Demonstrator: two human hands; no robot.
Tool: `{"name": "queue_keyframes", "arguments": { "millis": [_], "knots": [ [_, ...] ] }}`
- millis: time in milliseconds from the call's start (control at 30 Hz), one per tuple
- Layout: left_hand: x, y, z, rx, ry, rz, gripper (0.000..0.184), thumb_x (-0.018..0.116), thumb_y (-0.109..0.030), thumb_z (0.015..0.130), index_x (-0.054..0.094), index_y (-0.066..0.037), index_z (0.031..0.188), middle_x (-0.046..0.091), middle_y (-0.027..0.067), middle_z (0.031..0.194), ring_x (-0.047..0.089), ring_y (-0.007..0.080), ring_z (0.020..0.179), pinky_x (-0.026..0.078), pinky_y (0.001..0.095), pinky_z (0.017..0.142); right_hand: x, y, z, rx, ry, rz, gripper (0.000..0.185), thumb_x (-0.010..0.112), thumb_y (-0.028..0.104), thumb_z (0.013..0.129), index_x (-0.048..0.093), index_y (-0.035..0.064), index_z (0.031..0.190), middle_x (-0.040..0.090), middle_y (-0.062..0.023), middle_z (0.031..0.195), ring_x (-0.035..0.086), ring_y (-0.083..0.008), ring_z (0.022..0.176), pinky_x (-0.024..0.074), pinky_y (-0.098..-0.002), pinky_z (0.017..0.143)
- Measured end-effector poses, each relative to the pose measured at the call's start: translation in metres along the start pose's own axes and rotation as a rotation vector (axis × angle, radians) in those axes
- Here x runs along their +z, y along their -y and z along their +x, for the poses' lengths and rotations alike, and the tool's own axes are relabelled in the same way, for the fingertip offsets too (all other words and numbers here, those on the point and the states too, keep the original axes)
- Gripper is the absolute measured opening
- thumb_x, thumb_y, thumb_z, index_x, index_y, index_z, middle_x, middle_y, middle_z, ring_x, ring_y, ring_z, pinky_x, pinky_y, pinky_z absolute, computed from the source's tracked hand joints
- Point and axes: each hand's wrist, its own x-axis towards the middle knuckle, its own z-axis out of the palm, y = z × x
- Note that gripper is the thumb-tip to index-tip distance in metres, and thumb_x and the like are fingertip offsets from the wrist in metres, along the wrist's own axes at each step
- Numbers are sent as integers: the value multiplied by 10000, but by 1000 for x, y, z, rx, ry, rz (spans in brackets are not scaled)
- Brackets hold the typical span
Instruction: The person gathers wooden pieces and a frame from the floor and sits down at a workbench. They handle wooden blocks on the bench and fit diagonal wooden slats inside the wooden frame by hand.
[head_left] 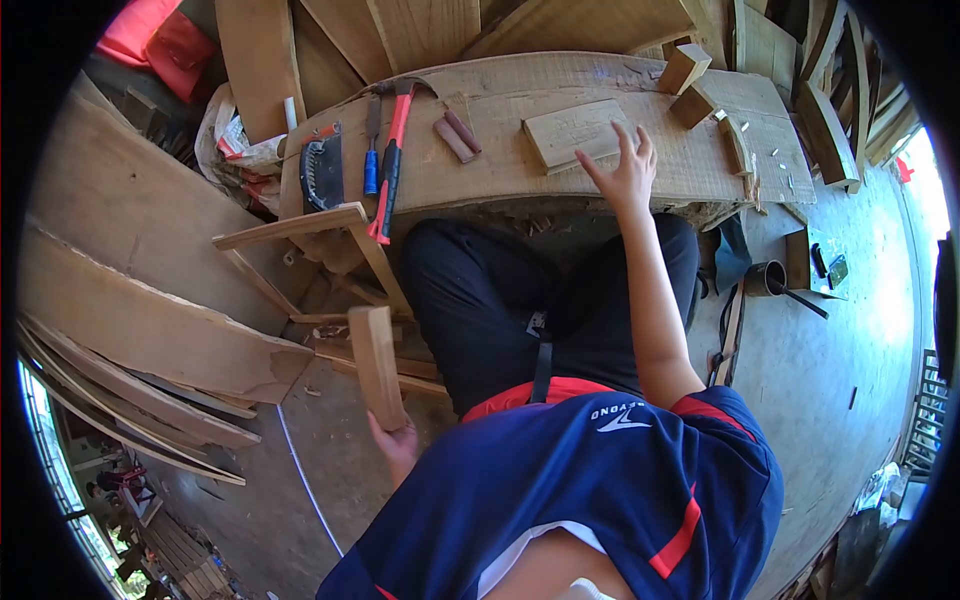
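My left hand (394, 440) is low beside my left thigh. Its fingers are wrapped round the lower end of a wooden block (376, 355), which stands nearly upright. My right hand (625, 172) is raised with fingers spread and nothing in it. It is nearest a flat wooden board (572, 134) on the plank bench (490, 180); whether a fingertip touches the board I cannot tell. Left of that board lie two small reddish-brown blocks (457, 137), a claw hammer (393, 155) with a red and black handle, and a blue-handled chisel (371, 165).
A black-handled tool with a flat plate (322, 170) lies at the bench's left end. Small wood blocks (690, 105) sit at its right. A wooden frame (290, 240) stands by my left knee. Large planks (150, 340) lean at left. A metal can (766, 279) is on the floor.
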Motion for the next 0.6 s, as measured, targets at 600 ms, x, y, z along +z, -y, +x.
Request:
{"name": "queue_keyframes", "arguments": {
  "millis": [600],
  "knots": [
    [-30, 51, -13, 241, 295, 1039, 652, 710, -242, 742, 386, 57, 1223, 542, 194, 1184, 514, 311, 1112, 391, 387, 940, 28, 36, -18, 143, 119, -245, 1111, 634, 794, 516, 284, 252, 1421, 109, -273, 1466, -14, -532, 1329, 5, -677, 1012]
  ]
}}
